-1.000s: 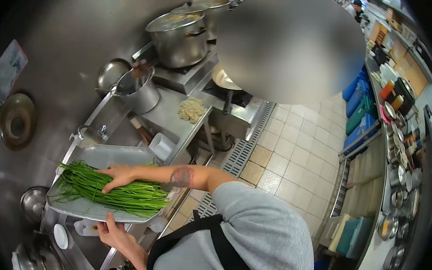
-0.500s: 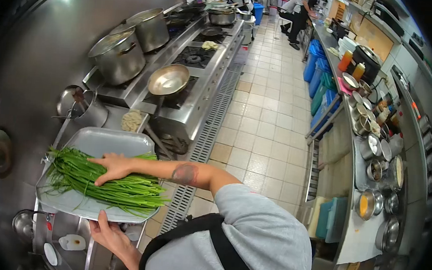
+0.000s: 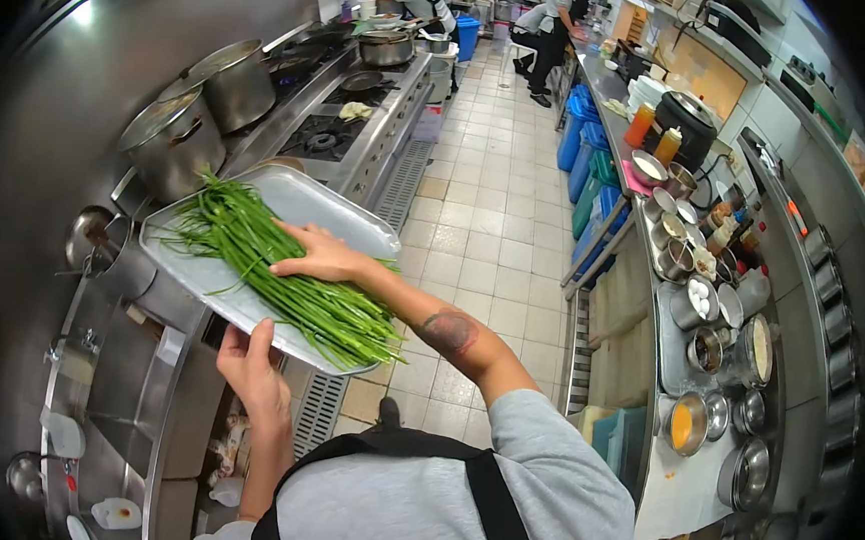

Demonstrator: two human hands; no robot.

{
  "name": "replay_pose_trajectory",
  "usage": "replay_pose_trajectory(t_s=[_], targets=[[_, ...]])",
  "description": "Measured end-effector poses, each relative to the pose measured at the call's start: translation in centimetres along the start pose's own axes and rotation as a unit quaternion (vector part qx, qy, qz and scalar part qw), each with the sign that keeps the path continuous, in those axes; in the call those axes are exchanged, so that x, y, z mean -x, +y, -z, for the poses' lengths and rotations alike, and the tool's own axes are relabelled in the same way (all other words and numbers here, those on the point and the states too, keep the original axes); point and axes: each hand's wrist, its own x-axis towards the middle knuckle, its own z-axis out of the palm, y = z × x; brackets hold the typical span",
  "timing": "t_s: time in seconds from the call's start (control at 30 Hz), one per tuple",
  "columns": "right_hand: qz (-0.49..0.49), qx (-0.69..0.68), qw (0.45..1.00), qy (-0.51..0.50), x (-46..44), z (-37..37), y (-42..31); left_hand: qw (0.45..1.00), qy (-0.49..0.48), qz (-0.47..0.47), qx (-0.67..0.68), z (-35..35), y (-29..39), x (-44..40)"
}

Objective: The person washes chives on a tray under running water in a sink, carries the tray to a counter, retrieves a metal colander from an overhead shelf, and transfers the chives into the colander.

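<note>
The long green stalks (image 3: pixel 296 286) lie in a bunch on the metal tray (image 3: pixel 341 208). They go from its far left edge to its near right edge, and some ends poke out past that edge. The right hand (image 3: pixel 318 254) is open, with its fingers spread on top of the stalks. The left hand (image 3: pixel 259 378) grips the tray's near edge, its thumb up by the rim; its other fingertips are hard to see. Big pots (image 3: pixel 176 142) stand just past the tray's far left corner. Farther off, to the right, bowls (image 3: pixel 688 423) sit on a long counter (image 3: pixel 672 503).
</note>
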Motion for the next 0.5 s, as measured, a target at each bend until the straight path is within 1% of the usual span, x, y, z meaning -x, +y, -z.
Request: replay_pose_trajectory(t_s=[0.07,0.13,0.2,0.23,0.3,0.33,0.37,0.43,0.5], targets=[[-0.026,0.021,0.999,0.008,-0.5,2.6,2.2,0.999,-0.016,0.028,0.014,-1.9,-2.0,-2.1],[-0.056,0.037,0.998,-0.003,-1.7,4.8,4.0,0.997,-0.022,0.061,0.041,-3.4,-4.0,-4.6],[-0.085,0.053,0.995,-0.01,-2.9,7.1,6.4,0.994,-0.049,0.081,0.056,-5.0,-6.7,-7.1],[-0.09,0.068,0.994,0.003,-4.1,7.8,8.3,0.993,-0.051,0.087,0.063,-6.0,-7.8,-8.3],[-0.082,0.038,0.996,0.02,-6.3,9.6,11.6,0.989,-0.072,0.099,0.083,-8.5,-9.7,-11.1],[-0.077,0.025,0.996,0.025,-7.6,10.3,12.7,0.99,-0.06,0.107,0.072,-9.3,-10.3,-12.6],[-0.076,0.011,0.997,0.029,-8.5,11.7,14.4,0.989,-0.068,0.112,0.07,-10.8,-11.4,-13.8],[-0.098,0.02,0.994,0.039,-10.1,14.4,16.8,0.987,-0.087,0.109,0.08,-13.3,-13.5,-16.6],[-0.116,0.043,0.991,0.056,-11.7,17.7,18.7,0.984,-0.094,0.131,0.074,-16.0,-15.7,-19.6]])
